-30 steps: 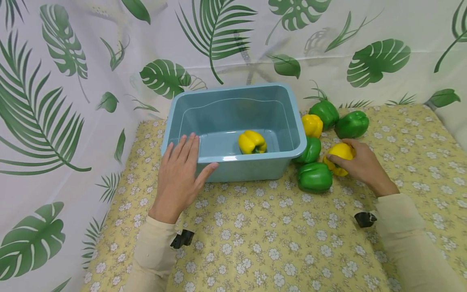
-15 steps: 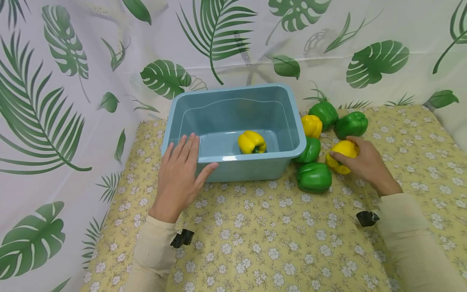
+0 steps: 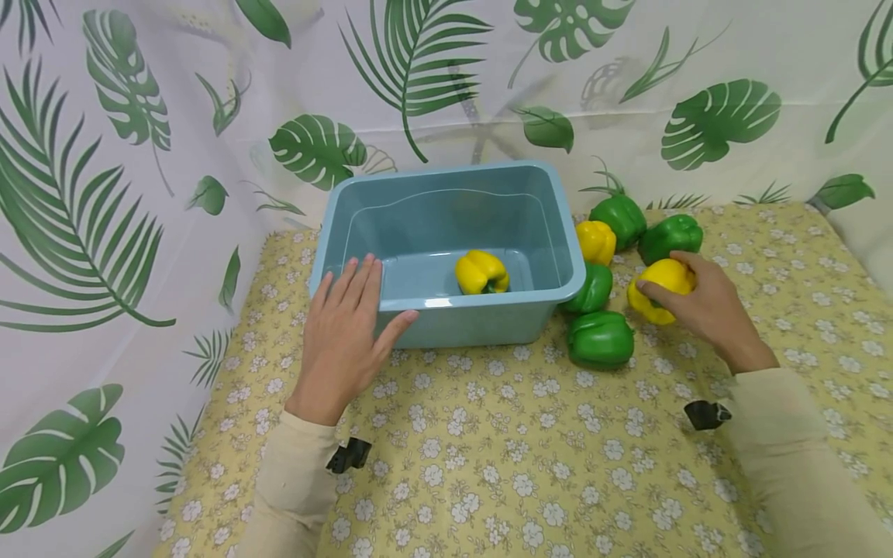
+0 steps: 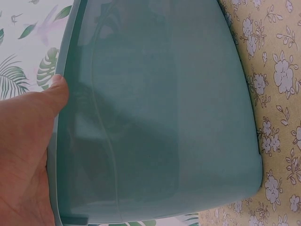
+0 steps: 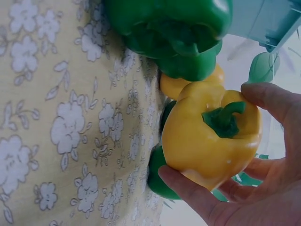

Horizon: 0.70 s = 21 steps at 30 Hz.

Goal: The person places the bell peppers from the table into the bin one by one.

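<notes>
A blue-grey bin (image 3: 460,325) stands on the table with one yellow pepper (image 3: 481,271) inside. My left hand (image 3: 342,341) lies flat over its near left rim, fingers straight; the left wrist view shows the thumb on the rim (image 4: 55,141). My right hand (image 3: 715,310) holds another yellow pepper (image 3: 663,287) between thumb and fingers, right of the bin. In the right wrist view this pepper (image 5: 207,141) has its green stem toward the camera, and the fingers (image 5: 188,188) of my right hand (image 5: 263,188) are around it.
Beside the bin's right end lie a yellow pepper (image 3: 596,242) and several green peppers, one nearest the front (image 3: 601,339) and one at the back right (image 3: 671,239). A leaf-print cloth (image 3: 488,93) rises behind the flowered table cover (image 3: 488,449).
My right hand has moved slightly right and back with the yellow pepper, away from the front green pepper. The left hand and the bin have stayed in place.
</notes>
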Available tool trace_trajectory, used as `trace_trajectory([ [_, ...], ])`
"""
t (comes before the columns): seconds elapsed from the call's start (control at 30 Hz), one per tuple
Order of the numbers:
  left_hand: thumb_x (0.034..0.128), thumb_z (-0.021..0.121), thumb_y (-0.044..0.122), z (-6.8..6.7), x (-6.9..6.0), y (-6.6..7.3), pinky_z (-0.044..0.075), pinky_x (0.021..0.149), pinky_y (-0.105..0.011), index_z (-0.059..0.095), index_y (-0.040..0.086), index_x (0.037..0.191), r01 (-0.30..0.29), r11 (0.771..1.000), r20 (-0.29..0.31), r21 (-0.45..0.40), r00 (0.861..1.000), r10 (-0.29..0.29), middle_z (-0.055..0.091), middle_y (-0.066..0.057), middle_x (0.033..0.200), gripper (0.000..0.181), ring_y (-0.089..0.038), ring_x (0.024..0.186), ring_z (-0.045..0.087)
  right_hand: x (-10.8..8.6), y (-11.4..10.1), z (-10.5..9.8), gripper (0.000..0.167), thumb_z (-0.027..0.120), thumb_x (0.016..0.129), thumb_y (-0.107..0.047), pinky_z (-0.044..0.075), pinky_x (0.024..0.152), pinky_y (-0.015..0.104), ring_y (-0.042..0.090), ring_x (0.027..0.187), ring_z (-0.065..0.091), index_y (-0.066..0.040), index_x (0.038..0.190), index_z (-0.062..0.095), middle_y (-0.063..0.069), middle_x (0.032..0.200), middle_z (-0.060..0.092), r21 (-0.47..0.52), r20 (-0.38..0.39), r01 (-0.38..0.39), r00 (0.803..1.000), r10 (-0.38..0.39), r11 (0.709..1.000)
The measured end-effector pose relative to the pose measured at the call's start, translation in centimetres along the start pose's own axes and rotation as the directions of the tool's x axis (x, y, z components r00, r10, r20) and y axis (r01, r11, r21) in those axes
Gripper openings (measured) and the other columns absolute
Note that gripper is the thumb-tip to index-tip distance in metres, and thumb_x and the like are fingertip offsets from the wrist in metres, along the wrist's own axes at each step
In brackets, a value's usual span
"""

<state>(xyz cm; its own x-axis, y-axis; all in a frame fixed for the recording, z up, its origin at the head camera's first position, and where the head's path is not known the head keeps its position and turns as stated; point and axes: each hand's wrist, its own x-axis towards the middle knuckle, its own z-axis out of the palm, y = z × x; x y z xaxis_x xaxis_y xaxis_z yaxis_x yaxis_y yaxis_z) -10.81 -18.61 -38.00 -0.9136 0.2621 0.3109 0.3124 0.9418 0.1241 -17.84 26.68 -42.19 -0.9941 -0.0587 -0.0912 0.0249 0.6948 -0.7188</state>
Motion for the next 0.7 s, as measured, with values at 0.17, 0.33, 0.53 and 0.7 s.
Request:
trace_trajectory([
  [0.17,0.1019,0.048,0.059,0.0,0.0,0.0,0.01,0.126,-0.046,0.03,0.001,0.159,0.0,1.0,0.0,0.002,1.0,0.0,0.033,-0.015,0.162,0.083,-0.032,0.151,0.027,-0.2,-0.4,-0.2,0.092,0.058,0.099,-0.052,0.047,0.087,0.058,0.05,0.121,0.044,0.006,0.158,0.019,0.037,0.149,0.033,0.022,-0.012,-0.009,1.0,0.009,1.0],
  [0.33,0.1018,0.049,0.058,-0.1,0.0,0.0,0.01,0.126,-0.046,0.03,0.002,0.159,0.004,1.0,0.008,0.0,1.0,-0.004,0.032,-0.015,0.162,0.083,-0.032,0.151,0.026,-0.3,-0.8,-0.3,0.091,0.058,0.099,-0.053,0.047,0.088,0.058,0.05,0.122,0.043,0.003,0.16,0.018,0.036,0.151,0.031,0.039,-0.025,-0.02,0.999,0.021,0.999],
  [0.53,0.1015,0.051,0.057,-0.1,0.0,0.0,0.01,0.126,-0.047,0.031,0.001,0.158,0.001,1.0,0.003,0.001,1.0,-0.001,0.032,-0.015,0.162,0.082,-0.032,0.151,0.027,-0.2,-1.4,-0.6,0.092,0.056,0.099,-0.053,0.046,0.091,0.063,0.053,0.125,0.041,0.003,0.16,0.016,0.037,0.153,0.028,0.035,-0.034,-0.035,0.999,0.036,0.999],
  [0.7,0.1018,0.049,0.058,0.0,0.0,0.0,0.01,0.126,-0.046,0.03,0.001,0.159,-0.003,1.0,-0.003,-0.001,1.0,0.003,0.033,-0.016,0.162,0.083,-0.032,0.151,0.027,0.0,-2.1,-0.7,0.09,0.058,0.099,-0.052,0.046,0.091,0.06,0.05,0.123,0.043,0.001,0.161,0.02,0.034,0.153,0.031,0.032,-0.062,-0.007,0.998,0.009,0.999],
])
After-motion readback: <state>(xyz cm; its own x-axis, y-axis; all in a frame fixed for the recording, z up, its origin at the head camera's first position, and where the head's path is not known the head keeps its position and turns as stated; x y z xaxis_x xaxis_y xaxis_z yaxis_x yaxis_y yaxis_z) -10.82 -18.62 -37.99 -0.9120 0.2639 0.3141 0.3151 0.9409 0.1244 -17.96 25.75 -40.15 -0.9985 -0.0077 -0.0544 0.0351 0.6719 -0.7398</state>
